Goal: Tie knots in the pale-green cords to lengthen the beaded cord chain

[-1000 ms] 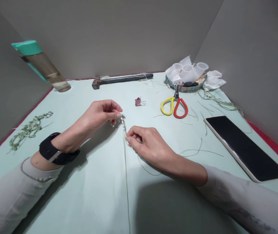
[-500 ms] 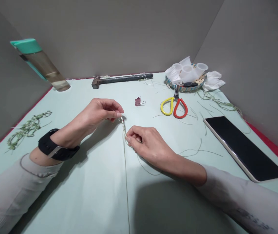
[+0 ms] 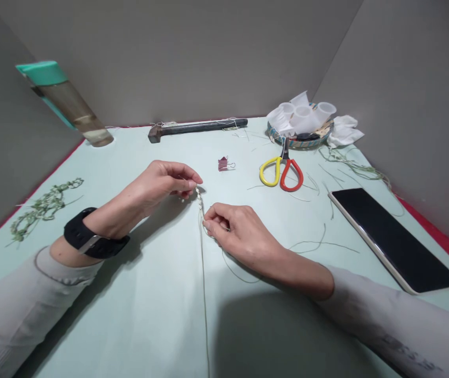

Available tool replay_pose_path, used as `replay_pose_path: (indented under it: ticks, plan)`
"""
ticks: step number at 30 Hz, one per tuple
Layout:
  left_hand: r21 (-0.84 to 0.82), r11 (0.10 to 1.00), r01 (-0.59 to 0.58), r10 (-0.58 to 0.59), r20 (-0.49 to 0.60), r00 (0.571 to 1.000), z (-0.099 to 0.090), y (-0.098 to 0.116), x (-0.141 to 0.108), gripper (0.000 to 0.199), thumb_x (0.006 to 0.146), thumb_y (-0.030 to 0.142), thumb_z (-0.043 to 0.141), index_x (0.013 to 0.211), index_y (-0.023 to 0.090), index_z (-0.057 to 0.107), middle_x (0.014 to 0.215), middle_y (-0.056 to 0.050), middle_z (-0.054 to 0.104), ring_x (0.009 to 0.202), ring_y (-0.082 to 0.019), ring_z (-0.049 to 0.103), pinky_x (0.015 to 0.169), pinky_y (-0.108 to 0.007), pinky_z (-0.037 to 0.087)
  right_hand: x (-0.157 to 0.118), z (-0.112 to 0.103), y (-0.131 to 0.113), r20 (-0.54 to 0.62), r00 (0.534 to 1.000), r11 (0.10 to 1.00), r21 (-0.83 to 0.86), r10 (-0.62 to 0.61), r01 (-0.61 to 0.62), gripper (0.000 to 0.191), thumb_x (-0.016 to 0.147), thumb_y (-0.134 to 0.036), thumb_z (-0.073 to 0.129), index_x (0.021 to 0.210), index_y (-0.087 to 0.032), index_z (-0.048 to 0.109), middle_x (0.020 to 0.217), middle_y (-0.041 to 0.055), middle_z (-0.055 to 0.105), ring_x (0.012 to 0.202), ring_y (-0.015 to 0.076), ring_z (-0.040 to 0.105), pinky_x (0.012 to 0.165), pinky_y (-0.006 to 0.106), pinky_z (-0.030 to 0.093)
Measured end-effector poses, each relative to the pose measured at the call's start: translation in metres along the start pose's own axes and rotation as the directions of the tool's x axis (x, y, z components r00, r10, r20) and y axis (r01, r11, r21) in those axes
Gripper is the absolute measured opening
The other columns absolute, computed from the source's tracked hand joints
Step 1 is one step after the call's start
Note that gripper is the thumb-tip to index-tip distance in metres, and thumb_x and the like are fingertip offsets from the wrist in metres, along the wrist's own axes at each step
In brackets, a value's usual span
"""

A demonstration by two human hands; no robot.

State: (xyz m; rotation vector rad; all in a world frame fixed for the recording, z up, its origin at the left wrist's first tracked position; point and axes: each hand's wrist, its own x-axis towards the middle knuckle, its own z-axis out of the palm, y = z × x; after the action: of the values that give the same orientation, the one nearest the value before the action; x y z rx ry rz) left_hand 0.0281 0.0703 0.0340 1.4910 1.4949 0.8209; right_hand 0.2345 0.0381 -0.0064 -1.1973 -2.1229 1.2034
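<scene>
The left hand (image 3: 161, 184) pinches the top of a short string of small white beads (image 3: 199, 200) on thin pale-green cord (image 3: 204, 273), mid-worktop; the right hand (image 3: 234, 231), at five o'clock from it, pinches the cord below. Both fingers are closed. Likely a knotting step; next needs steady tension.

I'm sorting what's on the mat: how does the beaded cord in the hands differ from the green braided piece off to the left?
The beaded cord carries small pale beads and is pinched by the left hand and right hand; the green braided piece lies untouched near the mat's left edge. The cord trails as one thin straight strand toward the camera, while the braid looks thicker, knotted and curved. Both are greenish thread work on the same mat.
</scene>
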Motion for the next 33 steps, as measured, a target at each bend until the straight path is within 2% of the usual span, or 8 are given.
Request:
replay_pose_path:
  ticks: [5,11,14,18,25,30,32,33]
  plan:
    - [0.068,0.997,-0.047,0.047,0.007,0.999,0.0,-0.002,0.001,0.011,0.075,0.025,0.075,0.083,0.019,0.081,0.078,-0.003,0.074,0.07,-0.017,0.063,0.07,-0.032,0.051,-0.001,-0.001,0.0,0.006,1.0,1.0,0.008,0.004,-0.005,0.019,0.1,-0.012,0.058,0.084,-0.021,0.062,0.067,-0.0074,0.054,0.063,0.0111,0.045,0.07,0.03,0.032]
    - [0.308,0.938,-0.158,0.162,0.011,0.987,-0.005,-0.006,0.001,0.008,0.09,0.024,0.074,0.088,0.02,0.08,0.077,0.001,0.075,0.072,-0.018,0.065,0.074,-0.034,0.053,-0.003,-0.004,-0.001,0.052,0.998,1.0,0.019,0.022,-0.023,0.019,0.104,-0.017,0.055,0.087,-0.02,0.063,0.082,-0.001,0.073,0.066,0.0116,0.057,0.07,0.029,0.036]
    - [0.419,0.887,-0.195,0.202,0.029,0.979,-0.002,-0.018,0.002,0.015,0.1,0.032,0.079,0.094,0.019,0.078,0.088,0.0,0.078,0.08,-0.019,0.071,0.083,-0.039,0.061,-0.004,-0.006,-0.002,0.08,0.996,0.999,0.021,0.042,-0.044,0.019,0.103,-0.015,0.055,0.087,-0.02,0.063,0.087,0.0017,0.076,0.069,0.0125,0.063,0.07,0.028,0.038]
    - [0.528,0.818,-0.229,0.257,0.021,0.966,0.005,-0.034,0.002,0.021,0.105,0.038,0.079,0.102,0.018,0.077,0.106,-0.004,0.08,0.095,-0.022,0.076,0.094,-0.045,0.065,-0.007,-0.01,-0.006,0.13,0.988,0.996,0.024,0.079,-0.082,0.019,0.1,-0.012,0.055,0.085,-0.02,0.06,0.083,0.0019,0.073,0.068,0.0135,0.066,0.068,0.027,0.041]
    - [0.641,0.719,-0.267,0.331,0.021,0.943,0.009,-0.042,0.001,0.031,0.108,0.039,0.075,0.132,0.019,0.074,0.117,-0.007,0.08,0.098,-0.023,0.078,0.092,-0.046,0.068,-0.038,-0.016,-0.014,0.301,0.943,0.979,0.097,0.142,-0.178,0.022,0.102,-0.014,0.052,0.083,-0.02,0.06,0.079,0.0005,0.074,0.061,0.0107,0.068,0.063,0.024,0.046]
    - [0.751,0.599,-0.279,0.435,-0.011,0.901,0.01,-0.047,-0.028,0.034,0.108,0.025,0.066,0.141,0.017,0.067,0.121,-0.011,0.076,0.093,-0.025,0.075,0.089,-0.048,0.066,-0.067,-0.019,-0.012,0.366,0.907,0.936,0.197,0.207,-0.293,0.008,0.1,-0.02,0.058,0.094,-0.02,0.062,0.082,-0.0013,0.074,0.061,0.01,0.069,0.053,0.021,0.045]
    - [0.784,0.527,-0.329,0.5,0.027,0.866,0.014,-0.047,-0.054,0.037,0.107,0.015,0.052,0.14,0.017,0.068,0.131,-0.018,0.074,0.105,-0.031,0.075,0.092,-0.05,0.065,-0.078,-0.02,-0.008,0.386,0.899,0.914,0.25,0.207,-0.318,0.004,0.099,-0.022,0.059,0.099,-0.021,0.063,0.083,-0.0019,0.074,0.063,0.0103,0.07,0.052,0.019,0.047]
    - [0.795,0.483,-0.367,0.532,0.067,0.844,0.017,-0.047,-0.07,0.041,0.107,0.011,0.047,0.14,0.02,0.068,0.135,-0.018,0.074,0.115,-0.033,0.073,0.094,-0.05,0.063,-0.083,-0.02,-0.006,0.394,0.896,0.904,0.274,0.206,-0.328,0.004,0.099,-0.022,0.06,0.1,-0.021,0.063,0.083,-0.0024,0.074,0.063,0.0098,0.069,0.053,0.019,0.048]
